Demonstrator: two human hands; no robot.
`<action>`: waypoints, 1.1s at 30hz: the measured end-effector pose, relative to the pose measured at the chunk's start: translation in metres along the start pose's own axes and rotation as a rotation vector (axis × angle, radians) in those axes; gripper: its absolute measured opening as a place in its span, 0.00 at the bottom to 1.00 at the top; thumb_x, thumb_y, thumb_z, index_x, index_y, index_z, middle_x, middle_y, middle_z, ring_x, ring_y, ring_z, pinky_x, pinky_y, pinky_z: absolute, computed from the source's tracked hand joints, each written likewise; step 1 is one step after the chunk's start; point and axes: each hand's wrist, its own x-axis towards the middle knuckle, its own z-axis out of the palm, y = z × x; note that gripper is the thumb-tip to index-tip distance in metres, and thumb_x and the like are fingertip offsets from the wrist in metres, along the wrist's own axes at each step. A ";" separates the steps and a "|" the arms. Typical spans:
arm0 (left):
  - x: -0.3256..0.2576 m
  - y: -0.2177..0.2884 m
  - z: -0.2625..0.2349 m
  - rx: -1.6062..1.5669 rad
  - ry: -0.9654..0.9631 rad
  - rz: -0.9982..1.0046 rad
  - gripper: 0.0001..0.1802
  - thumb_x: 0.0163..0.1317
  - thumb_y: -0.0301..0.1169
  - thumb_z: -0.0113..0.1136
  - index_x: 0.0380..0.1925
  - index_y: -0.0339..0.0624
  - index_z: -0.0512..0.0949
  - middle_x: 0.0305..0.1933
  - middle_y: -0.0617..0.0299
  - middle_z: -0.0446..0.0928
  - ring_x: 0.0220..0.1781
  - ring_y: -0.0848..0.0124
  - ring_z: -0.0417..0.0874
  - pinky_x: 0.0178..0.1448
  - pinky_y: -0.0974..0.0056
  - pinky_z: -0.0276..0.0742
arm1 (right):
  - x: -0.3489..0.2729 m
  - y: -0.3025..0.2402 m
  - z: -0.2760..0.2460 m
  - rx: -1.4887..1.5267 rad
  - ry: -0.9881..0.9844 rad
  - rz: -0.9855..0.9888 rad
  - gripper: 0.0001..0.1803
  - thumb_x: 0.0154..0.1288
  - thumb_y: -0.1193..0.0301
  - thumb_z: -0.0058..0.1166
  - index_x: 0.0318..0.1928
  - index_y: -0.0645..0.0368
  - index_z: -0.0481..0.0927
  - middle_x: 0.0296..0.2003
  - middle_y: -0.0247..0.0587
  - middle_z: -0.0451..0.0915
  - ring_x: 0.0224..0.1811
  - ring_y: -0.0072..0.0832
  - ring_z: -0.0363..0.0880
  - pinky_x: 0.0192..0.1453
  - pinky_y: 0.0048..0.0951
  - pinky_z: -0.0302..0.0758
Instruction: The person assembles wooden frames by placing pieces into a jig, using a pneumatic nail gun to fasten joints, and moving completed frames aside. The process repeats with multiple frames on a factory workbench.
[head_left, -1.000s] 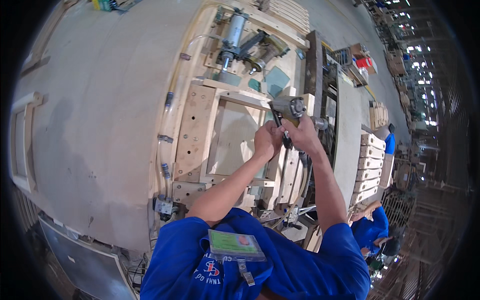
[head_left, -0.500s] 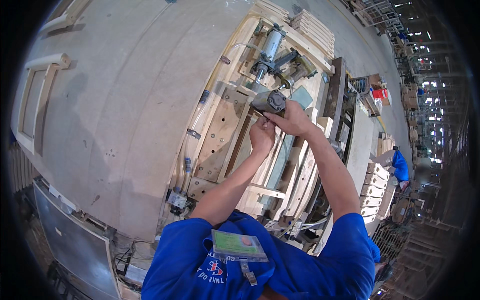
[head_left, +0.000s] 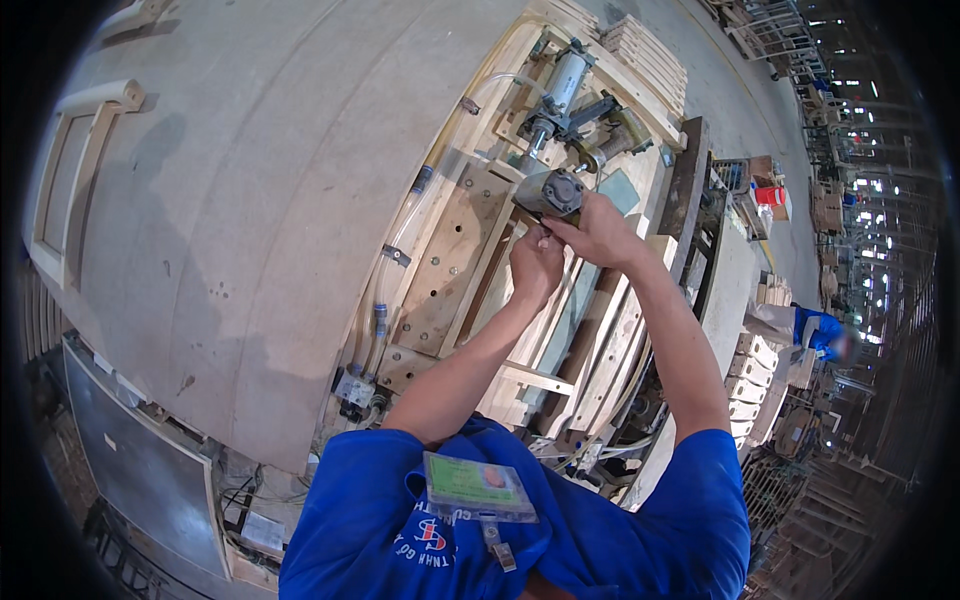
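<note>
Head view, tabletop (head_left: 648, 182) with tools and timber: one grey power tool (head_left: 550, 193) is hovering over the upper end of a pale wooden frame (head_left: 537, 378), its bolted cap facing up toward the camera and somewhat right, the housing running leftward from that cap; the hands are hiding its underside, so where the nose is pointing cannot be told. The right hand (head_left: 603, 236) is clamping its grip around the tool from the right, the thumb reaching toward the left hand (head_left: 537, 265). That left hand is bunching its fingers just below the housing; whether its grip is closing on anything cannot be told. The wooden frame is lying with its long axis running from lower left to upper right, away from the wearer, its near rail crossing below the forearms' gap. A drilled board (head_left: 442, 250) is flanking it on the left, and a clear hose (head_left: 405, 222) is running along the board's outer side. Beyond the tool, a silver cylinder (head_left: 568, 82) is lying aslant, its rod pointing down-left toward the wearer; a second, olive-toned tool (head_left: 622, 135) is resting beside it. Stacked wooden slats (head_left: 650, 62) are standing farther off. At far right, a co-worker in blue (head_left: 820, 332) is bending.
</note>
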 end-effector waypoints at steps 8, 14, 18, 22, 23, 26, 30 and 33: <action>-0.006 0.015 -0.006 0.105 -0.014 -0.051 0.20 0.74 0.44 0.61 0.46 0.37 0.89 0.41 0.38 0.89 0.47 0.43 0.91 0.50 0.47 0.82 | -0.015 -0.011 0.004 -0.014 0.086 -0.029 0.26 0.68 0.64 0.70 0.61 0.64 0.81 0.46 0.62 0.88 0.51 0.58 0.87 0.59 0.47 0.81; -0.084 0.002 -0.041 -0.018 -0.177 -0.229 0.14 0.80 0.33 0.55 0.43 0.33 0.85 0.33 0.51 0.87 0.36 0.64 0.89 0.37 0.58 0.81 | -0.083 -0.037 0.029 0.031 0.001 -0.051 0.32 0.69 0.66 0.69 0.69 0.62 0.73 0.52 0.60 0.87 0.57 0.58 0.87 0.63 0.46 0.81; -0.149 -0.012 -0.083 -0.217 -0.241 -0.459 0.14 0.78 0.30 0.53 0.45 0.30 0.83 0.30 0.53 0.86 0.31 0.69 0.88 0.31 0.61 0.81 | -0.125 -0.071 0.056 0.284 -0.228 -0.033 0.33 0.70 0.71 0.69 0.71 0.61 0.71 0.52 0.58 0.88 0.57 0.52 0.89 0.63 0.45 0.82; -0.188 -0.010 -0.119 -0.253 -0.283 -0.513 0.14 0.77 0.28 0.51 0.44 0.28 0.82 0.35 0.52 0.86 0.29 0.69 0.87 0.29 0.62 0.82 | -0.147 -0.081 0.088 0.313 -0.283 -0.062 0.34 0.70 0.72 0.70 0.72 0.60 0.70 0.53 0.57 0.88 0.58 0.50 0.88 0.62 0.44 0.82; -0.190 -0.006 -0.127 -0.200 -0.317 -0.532 0.13 0.76 0.26 0.51 0.43 0.28 0.83 0.35 0.53 0.86 0.31 0.68 0.87 0.30 0.62 0.83 | -0.149 -0.083 0.093 0.312 -0.288 -0.080 0.33 0.70 0.72 0.70 0.72 0.60 0.70 0.53 0.57 0.88 0.59 0.50 0.88 0.63 0.44 0.82; -0.195 -0.005 -0.131 -0.272 -0.269 -0.498 0.12 0.75 0.26 0.52 0.42 0.28 0.83 0.33 0.54 0.85 0.31 0.67 0.88 0.31 0.64 0.81 | -0.146 -0.095 0.094 0.287 -0.309 -0.106 0.32 0.70 0.72 0.68 0.71 0.61 0.70 0.54 0.57 0.87 0.59 0.50 0.88 0.63 0.44 0.82; -0.188 -0.009 -0.132 -0.262 -0.305 -0.502 0.13 0.77 0.26 0.51 0.48 0.29 0.82 0.38 0.53 0.86 0.35 0.66 0.90 0.32 0.64 0.83 | -0.141 -0.101 0.097 0.228 -0.316 -0.111 0.29 0.71 0.72 0.67 0.68 0.62 0.72 0.52 0.58 0.87 0.57 0.51 0.88 0.61 0.44 0.82; -0.182 -0.025 -0.133 -0.149 -0.393 -0.461 0.16 0.81 0.26 0.46 0.57 0.29 0.79 0.48 0.50 0.87 0.41 0.65 0.93 0.33 0.64 0.86 | -0.142 -0.106 0.097 0.191 -0.308 -0.108 0.26 0.71 0.72 0.67 0.65 0.62 0.73 0.49 0.56 0.87 0.52 0.47 0.89 0.58 0.43 0.82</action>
